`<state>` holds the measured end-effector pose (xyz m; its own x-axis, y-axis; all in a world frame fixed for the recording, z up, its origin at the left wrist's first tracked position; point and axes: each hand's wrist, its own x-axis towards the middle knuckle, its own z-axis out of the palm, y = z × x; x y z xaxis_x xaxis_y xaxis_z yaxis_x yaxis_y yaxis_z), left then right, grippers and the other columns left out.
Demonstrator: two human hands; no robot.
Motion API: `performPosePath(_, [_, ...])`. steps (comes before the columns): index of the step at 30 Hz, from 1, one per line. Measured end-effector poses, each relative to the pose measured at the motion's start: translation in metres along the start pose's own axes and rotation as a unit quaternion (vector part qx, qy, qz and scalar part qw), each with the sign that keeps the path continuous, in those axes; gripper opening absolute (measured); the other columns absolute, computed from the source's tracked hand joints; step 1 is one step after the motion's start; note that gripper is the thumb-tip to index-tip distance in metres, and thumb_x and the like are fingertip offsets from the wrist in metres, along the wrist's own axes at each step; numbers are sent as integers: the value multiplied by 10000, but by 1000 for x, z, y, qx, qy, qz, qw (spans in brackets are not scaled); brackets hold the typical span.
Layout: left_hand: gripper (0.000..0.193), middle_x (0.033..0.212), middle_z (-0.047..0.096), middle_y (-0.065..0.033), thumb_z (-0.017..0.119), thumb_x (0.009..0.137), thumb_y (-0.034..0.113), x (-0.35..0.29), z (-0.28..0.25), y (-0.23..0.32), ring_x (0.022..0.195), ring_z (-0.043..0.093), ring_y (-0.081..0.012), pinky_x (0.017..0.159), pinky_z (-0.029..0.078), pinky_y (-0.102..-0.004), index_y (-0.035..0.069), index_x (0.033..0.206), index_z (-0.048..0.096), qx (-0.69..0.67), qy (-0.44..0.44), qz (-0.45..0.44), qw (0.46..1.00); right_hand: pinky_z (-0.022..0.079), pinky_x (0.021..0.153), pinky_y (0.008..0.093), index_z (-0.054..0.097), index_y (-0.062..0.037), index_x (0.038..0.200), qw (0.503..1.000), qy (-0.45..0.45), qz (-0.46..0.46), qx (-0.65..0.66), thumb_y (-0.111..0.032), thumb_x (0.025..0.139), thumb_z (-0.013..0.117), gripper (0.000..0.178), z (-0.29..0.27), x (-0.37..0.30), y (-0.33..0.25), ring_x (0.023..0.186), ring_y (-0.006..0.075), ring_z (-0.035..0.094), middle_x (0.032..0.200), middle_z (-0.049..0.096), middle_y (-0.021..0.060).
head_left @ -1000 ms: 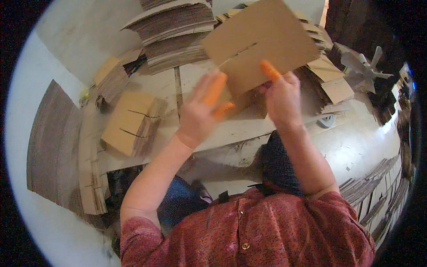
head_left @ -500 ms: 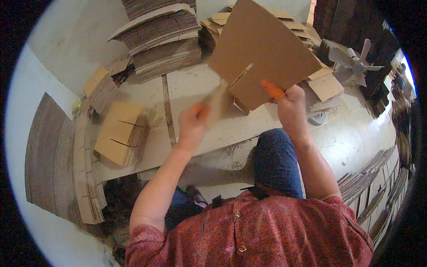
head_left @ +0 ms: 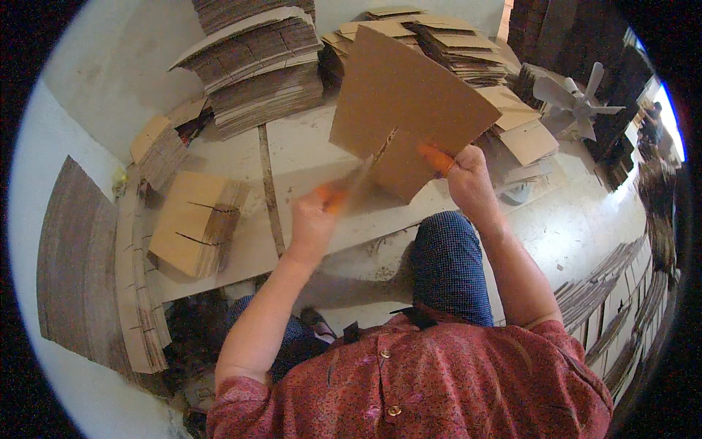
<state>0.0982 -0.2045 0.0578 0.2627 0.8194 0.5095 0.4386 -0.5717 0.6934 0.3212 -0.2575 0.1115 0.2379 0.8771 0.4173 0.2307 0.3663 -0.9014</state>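
Observation:
My right hand, with orange covering on its fingers, is closed on the edge of a large brown cardboard sheet. The sheet is held up at a tilt over the low table and has a ragged slot near its lower left part. My left hand, also with orange on the fingers, is closed around a narrow cardboard strip, seen nearly edge-on and smeared by motion. The strip's upper end reaches the slot; whether it sits inside cannot be made out.
A slotted cardboard stack lies on the table at left. Taller cardboard piles stand behind, with loose sheets at the back. A fan is at far right. More cardboard leans along the left wall.
The large sheet has come down and slightly left, nearer to me, with my right hand. My left hand has lowered slightly, still holding the strip. The whole view has shifted a little.

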Motion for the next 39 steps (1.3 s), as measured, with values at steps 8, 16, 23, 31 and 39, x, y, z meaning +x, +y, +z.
performPosePath(8, [185,793,658,-114,582,796,40,2,0,7,679,578,-115,627,460,-262,-15,967,623,-53,-17,4,998,373,484,267,617,46,777,991,-32,25,-130,-121,811,626,171,17,-18,48,575,77,439,608,548,15])
performPosePath(16, [162,736,638,-125,617,787,121,0,-2,5,618,580,-188,579,437,-302,14,906,638,-31,-32,-38,998,437,510,362,605,41,765,990,-34,6,-137,-169,807,605,214,25,-16,36,560,207,554,650,586,217])
performPosePath(23, [130,697,632,-113,614,789,65,2,6,16,576,535,-125,544,426,-263,-6,895,638,-58,-8,-8,998,453,545,376,599,34,773,969,-42,41,-241,-153,801,597,189,24,-25,80,645,295,575,672,590,209])
performPosePath(31, [101,637,593,-127,622,779,64,-6,13,16,512,499,-146,489,400,-281,-17,840,628,-59,10,14,998,453,529,346,610,36,825,976,19,-76,-201,-149,799,614,187,15,-18,24,578,298,594,664,600,200])
performPosePath(39, [291,854,625,-40,562,861,266,-13,14,-4,767,578,-173,704,452,-250,0,970,612,-142,-24,-39,989,467,555,390,577,-1,791,920,10,-61,-387,-220,776,634,226,19,-30,33,621,358,574,688,592,179])
